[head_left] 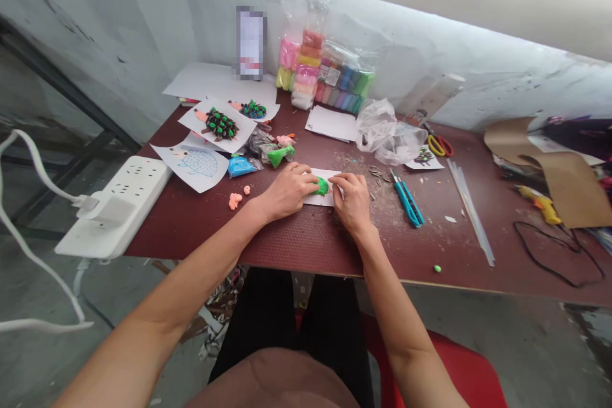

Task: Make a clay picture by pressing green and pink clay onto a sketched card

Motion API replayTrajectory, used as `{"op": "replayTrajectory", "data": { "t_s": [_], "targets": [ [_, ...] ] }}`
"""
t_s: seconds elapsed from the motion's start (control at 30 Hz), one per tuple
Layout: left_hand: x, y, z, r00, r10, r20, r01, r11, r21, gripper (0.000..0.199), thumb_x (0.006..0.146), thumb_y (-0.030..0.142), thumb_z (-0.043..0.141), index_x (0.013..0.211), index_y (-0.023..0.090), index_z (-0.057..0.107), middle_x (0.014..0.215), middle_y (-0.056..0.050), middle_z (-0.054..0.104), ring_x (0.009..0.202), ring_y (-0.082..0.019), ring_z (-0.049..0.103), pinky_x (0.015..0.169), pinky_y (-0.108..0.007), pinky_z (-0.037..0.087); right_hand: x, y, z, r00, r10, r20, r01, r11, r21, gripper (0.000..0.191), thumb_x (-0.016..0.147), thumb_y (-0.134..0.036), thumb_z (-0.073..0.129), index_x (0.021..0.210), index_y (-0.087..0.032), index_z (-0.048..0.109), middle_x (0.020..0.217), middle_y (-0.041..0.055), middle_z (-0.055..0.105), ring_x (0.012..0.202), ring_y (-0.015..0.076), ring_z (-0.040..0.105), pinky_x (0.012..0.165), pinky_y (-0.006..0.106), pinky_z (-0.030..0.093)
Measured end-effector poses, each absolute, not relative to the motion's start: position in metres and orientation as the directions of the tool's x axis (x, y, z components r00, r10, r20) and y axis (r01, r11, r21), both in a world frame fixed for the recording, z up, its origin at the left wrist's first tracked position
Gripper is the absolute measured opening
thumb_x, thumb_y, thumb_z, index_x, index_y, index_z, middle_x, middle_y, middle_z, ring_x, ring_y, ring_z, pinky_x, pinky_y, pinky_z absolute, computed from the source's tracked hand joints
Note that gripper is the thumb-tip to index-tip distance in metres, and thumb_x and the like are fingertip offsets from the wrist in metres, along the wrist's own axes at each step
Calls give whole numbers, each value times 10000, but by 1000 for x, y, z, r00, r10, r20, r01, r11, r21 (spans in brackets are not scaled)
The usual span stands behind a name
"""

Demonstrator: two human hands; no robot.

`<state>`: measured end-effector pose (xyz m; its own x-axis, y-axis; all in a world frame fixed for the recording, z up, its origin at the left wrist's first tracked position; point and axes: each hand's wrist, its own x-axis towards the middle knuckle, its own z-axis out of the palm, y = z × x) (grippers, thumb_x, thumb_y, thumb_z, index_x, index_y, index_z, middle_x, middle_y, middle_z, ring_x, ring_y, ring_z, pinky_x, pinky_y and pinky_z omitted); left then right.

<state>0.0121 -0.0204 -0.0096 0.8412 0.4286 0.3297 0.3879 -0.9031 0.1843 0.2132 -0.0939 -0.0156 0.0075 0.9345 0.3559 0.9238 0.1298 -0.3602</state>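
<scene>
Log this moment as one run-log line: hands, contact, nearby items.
left hand: fingers on green modeling clay | right hand: on white paper card | nearby: teal craft knives; pink clay bits

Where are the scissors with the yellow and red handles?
In the head view, the scissors lie on the far side of the maroon table, to the person's right, just beyond the small picture card and right of the crumpled plastic bag.
</scene>
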Motion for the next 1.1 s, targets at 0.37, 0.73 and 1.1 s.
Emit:
{"op": "replayTrajectory", "data": {
  "t_s": [0.37,0.73,1.1],
  "targets": [
    [7,-13,-24,719,623,308,517,-776,363,493,985,95,389,1439,64,578,1348,-193,694,1213,-271,639,1093,-461,507,211,-102,-17,-55,950,307,973,120,-199,435,963,-84,486,1148,-280,828,1244,113,704,1075,279,498,948,434,436],
    [-2,-16,-21,746,618,249,484,-759,436,608,899,177,531,1500,93,489,1420,-183,629,1317,-299,574,1165,-486,456,204,-98,-14,-33,954,299,972,100,-211,525,970,-90,446,1340,-323,738,1421,115,610,1209,303,477,1034,482,418],
    [6,-22,-8,758,629,172,552,-760,344,487,894,190,543,1368,105,614,1339,-174,613,1224,-302,557,1117,-456,486,202,-93,-21,-16,961,275,973,78,-216,506,976,-108,450,1352,-313,719,1485,126,561,1270,313,480,1075,517,406]
  ]
}}
